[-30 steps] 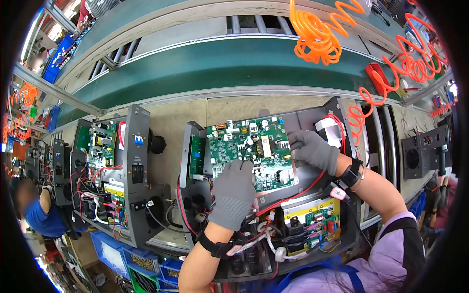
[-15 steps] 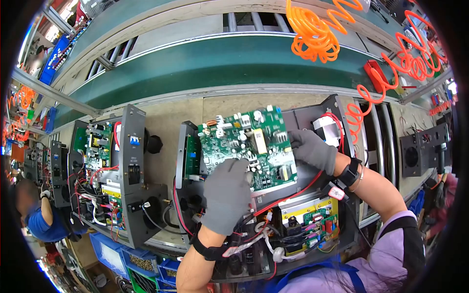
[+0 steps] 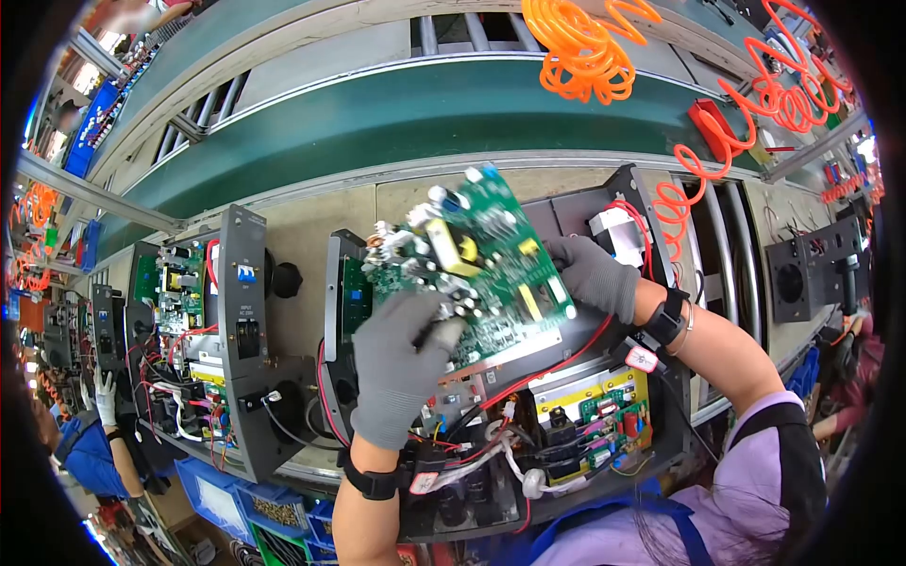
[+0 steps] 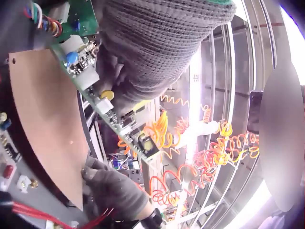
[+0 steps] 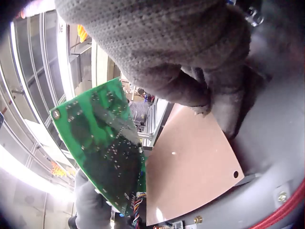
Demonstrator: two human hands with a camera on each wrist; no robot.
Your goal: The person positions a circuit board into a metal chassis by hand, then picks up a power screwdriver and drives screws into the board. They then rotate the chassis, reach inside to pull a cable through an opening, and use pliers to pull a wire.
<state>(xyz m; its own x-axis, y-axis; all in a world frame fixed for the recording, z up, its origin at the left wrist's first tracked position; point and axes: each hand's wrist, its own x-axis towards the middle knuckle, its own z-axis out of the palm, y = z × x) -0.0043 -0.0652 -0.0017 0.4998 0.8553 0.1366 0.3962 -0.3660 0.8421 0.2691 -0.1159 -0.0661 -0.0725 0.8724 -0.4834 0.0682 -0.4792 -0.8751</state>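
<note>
A green circuit board [image 3: 500, 231] is tilted up over the open grey chassis [image 3: 576, 208], its component side showing in the head view. My left hand [image 3: 401, 368] grips the board's near-left part. Under it lies a thin tan sheet [image 4: 45, 114], apart from the board's underside [image 5: 102, 143]. The right hand [image 3: 596, 279] stands at the board's right side; in the right wrist view its fingers [image 5: 224, 105] pinch the sheet's edge. Coloured wires [image 5: 138, 207] run close to the board's lower end.
Another filled chassis [image 3: 250, 330] stands at the left, with blue parts bins [image 3: 212, 495] below. A green conveyor [image 3: 377, 118] runs behind. Orange coiled hoses [image 3: 585, 57] hang at the back. Red wires [image 3: 557, 363] cross the chassis, and a grey housing [image 3: 812, 269] sits far right.
The board has been raised from nearly flat to a steep tilt and turned, with my left hand moving left and up. The right hand has stayed nearly in place.
</note>
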